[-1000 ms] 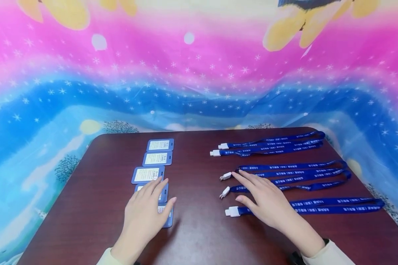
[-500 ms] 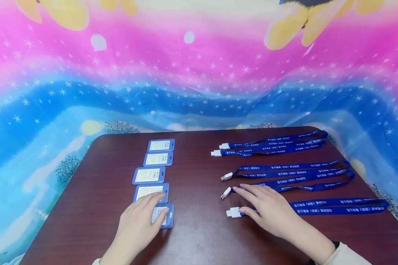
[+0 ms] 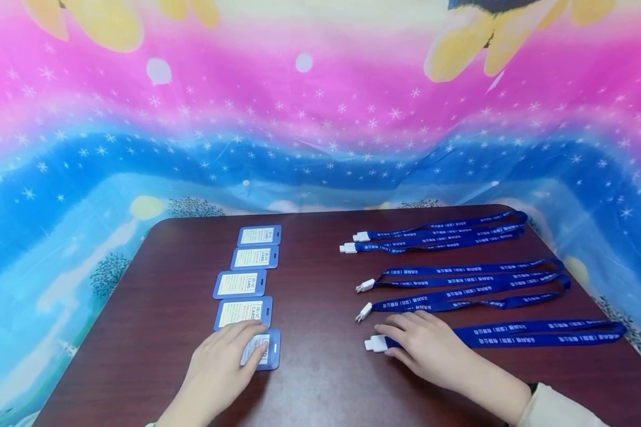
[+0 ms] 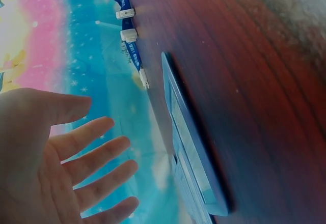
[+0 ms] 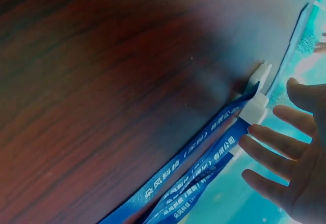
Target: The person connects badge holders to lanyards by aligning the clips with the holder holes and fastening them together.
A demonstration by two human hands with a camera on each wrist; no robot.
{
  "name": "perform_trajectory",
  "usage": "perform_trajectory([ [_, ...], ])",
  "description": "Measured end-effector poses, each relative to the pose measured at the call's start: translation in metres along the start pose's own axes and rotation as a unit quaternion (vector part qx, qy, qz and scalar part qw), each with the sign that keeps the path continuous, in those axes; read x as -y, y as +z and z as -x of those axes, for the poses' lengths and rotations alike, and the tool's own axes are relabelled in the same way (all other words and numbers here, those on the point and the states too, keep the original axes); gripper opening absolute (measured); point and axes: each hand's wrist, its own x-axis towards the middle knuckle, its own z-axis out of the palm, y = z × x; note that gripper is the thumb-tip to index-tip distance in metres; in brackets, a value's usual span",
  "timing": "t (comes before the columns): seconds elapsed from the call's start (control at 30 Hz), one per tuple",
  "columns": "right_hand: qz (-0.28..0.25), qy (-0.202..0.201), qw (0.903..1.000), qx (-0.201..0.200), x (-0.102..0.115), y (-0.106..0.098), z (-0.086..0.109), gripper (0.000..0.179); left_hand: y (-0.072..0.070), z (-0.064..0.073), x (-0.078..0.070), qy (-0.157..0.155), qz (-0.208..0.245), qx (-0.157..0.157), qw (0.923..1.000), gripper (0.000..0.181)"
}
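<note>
Five blue badges (image 3: 240, 283) are lined up on the left of a dark desk (image 3: 320, 379), with five blue lanyards (image 3: 459, 279) laid out opposite, their white clips (image 3: 375, 344) turned inward. The left hand (image 3: 219, 359) is held over the nearest badge (image 3: 271, 356), the right hand (image 3: 427, 344) over the nearest lanyard (image 3: 513, 341). Both are relaxed, fingers spread; whether any fingertip touches cannot be told for certain.

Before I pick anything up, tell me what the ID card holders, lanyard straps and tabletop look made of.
ID card holders: probably plastic, satin blue, with crisp flat rims.
Lanyard straps: likely fabric ribbon, low-sheen, as soft folds suggest; fibre unclear.
Tabletop: wood or wood-look laminate, dark red-brown, showing streaked grain and mild sheen.
</note>
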Motion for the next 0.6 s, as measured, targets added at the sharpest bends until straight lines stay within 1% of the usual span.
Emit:
perform_trajectory([
  [0.1,0.014,-0.026,0.9995,-0.008,0.0,0.004,-0.002,0.04,0.0,0.0,0.002,0.006,0.0,0.018,0.9998,0.027],
  [0.2,0.026,-0.041,0.9988,-0.003,0.001,0.007,-0.005,0.038,0.0,-0.001,0.004,0.01,0.0,0.041,0.9991,0.029],
  [0.4,0.036,-0.043,0.9982,0.018,0.004,0.012,-0.009,0.031,0.003,-0.003,0.009,0.018,-0.007,0.079,0.9967,0.034],
  [0.53,0.034,-0.045,0.9983,0.014,0.004,0.013,-0.013,0.027,0.005,-0.004,0.016,0.031,-0.012,0.094,0.995,0.041],
  [0.6,0.032,-0.047,0.9983,0.009,0.005,0.013,-0.015,0.025,0.006,-0.004,0.02,0.03,-0.014,0.103,0.9942,0.046],
])
